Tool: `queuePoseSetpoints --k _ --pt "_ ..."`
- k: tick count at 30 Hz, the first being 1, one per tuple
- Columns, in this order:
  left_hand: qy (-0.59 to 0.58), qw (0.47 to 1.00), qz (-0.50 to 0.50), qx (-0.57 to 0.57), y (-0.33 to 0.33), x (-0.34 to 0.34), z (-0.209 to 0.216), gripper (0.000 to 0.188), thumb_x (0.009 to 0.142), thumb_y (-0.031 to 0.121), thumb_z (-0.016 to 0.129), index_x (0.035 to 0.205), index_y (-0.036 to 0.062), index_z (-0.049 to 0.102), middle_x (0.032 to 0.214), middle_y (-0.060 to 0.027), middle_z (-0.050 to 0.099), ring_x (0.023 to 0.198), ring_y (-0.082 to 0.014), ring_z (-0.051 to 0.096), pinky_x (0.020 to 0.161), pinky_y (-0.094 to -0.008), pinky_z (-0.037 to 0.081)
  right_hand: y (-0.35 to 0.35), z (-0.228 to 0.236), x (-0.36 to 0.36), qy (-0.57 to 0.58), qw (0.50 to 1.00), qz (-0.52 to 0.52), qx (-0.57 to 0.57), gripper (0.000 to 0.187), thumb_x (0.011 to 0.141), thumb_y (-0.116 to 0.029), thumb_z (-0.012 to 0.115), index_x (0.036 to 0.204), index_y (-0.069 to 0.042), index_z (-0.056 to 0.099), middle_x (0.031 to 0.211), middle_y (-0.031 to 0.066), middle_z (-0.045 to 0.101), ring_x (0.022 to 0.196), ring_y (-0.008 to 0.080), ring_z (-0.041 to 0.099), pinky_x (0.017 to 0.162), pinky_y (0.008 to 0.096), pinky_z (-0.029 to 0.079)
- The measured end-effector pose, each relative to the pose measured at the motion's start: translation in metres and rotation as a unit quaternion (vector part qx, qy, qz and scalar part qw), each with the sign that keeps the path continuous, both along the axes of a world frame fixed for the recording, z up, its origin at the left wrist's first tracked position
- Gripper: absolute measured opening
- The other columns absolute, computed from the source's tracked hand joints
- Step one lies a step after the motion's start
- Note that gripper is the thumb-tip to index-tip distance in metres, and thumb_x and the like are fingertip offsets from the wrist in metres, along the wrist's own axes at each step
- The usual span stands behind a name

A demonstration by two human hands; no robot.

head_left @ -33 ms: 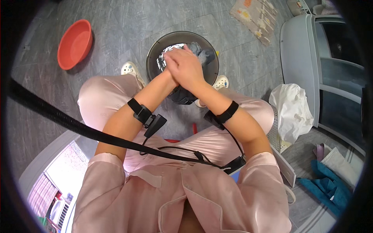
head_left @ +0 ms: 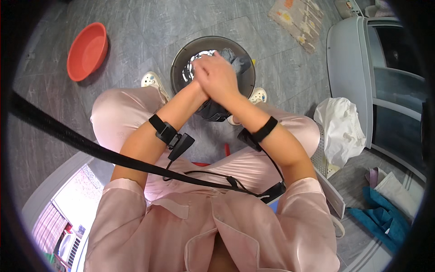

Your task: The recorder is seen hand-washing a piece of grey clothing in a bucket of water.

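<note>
Over a round dark basin on the floor between my feet, my hands come together. My right hand lies across my left hand, its fingers closed and pressed down. Most of the left hand, its fingers included, is hidden beneath. What lies between the hands cannot be seen. Inside the basin is water with bright reflections, and grey-blue wet cloth bunches at the right side. Dark cloth shows at the basin's near rim, below my wrists.
An orange-red basin stands at the far left. At the right are a grey appliance, a white plastic bag and teal cloth. A patterned mat lies at the back. A black strap crosses the view.
My joined hands have shifted very slightly over the basin. The bright reflections on the water have changed shape.
</note>
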State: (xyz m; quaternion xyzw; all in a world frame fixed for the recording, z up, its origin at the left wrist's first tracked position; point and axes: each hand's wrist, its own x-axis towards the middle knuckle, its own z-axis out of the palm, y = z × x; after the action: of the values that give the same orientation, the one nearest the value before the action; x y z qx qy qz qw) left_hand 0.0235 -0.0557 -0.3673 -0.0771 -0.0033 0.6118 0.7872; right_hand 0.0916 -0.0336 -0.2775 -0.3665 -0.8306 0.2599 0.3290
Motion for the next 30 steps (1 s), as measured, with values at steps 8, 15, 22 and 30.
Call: queuePoseSetpoints --k 8,15,22,30 --pt "0.363 0.882 -0.146 -0.261 0.021 0.005 0.074 0.044 0.095 0.032 0.029 0.107 0.0036 0.061 0.105 -0.0130 0.066 0.098 -0.0284 0.062 0.092 -0.0428 0.046 0.083 -0.058 0.082 -0.011 0.927 -0.245 -0.286 0.051 0.089 -0.050 0.049 0.075 -0.005 0.067 0.077 0.0116 0.064 0.074 0.0303 0.061 0.071 0.0441 0.046" --pt "0.210 0.945 -0.126 -0.218 0.028 -0.031 0.082 0.060 0.093 0.052 0.036 0.118 0.0020 0.056 0.118 -0.0176 0.060 0.109 -0.0351 0.057 0.101 -0.0485 0.038 0.102 -0.043 0.113 0.291 0.717 -0.305 -0.555 0.049 0.082 -0.060 0.058 0.079 -0.012 0.049 0.072 0.0015 0.043 0.070 0.0153 0.045 0.066 0.0255 0.039" --pt "0.150 0.970 -0.119 -0.148 0.028 -0.044 0.082 0.059 0.091 0.052 0.045 0.119 0.0015 0.056 0.117 -0.0171 0.061 0.108 -0.0339 0.057 0.100 -0.0477 0.039 0.071 -0.008 0.085 0.155 0.805 -0.156 -0.551 0.047 0.085 -0.050 0.061 0.101 -0.007 0.059 0.083 0.0020 0.053 0.074 0.0129 0.047 0.074 0.0275 0.041" --pt "0.170 0.956 -0.133 -0.201 0.028 -0.049 0.058 0.031 0.087 0.027 0.057 0.102 0.0011 0.063 0.099 -0.0152 0.067 0.091 -0.0318 0.064 0.092 -0.0466 0.047 0.068 0.010 0.084 0.086 0.808 -0.066 -0.579 0.039 0.080 -0.042 0.069 0.102 -0.010 0.064 0.093 -0.0020 0.064 0.089 0.0087 0.056 0.077 0.0267 0.040"
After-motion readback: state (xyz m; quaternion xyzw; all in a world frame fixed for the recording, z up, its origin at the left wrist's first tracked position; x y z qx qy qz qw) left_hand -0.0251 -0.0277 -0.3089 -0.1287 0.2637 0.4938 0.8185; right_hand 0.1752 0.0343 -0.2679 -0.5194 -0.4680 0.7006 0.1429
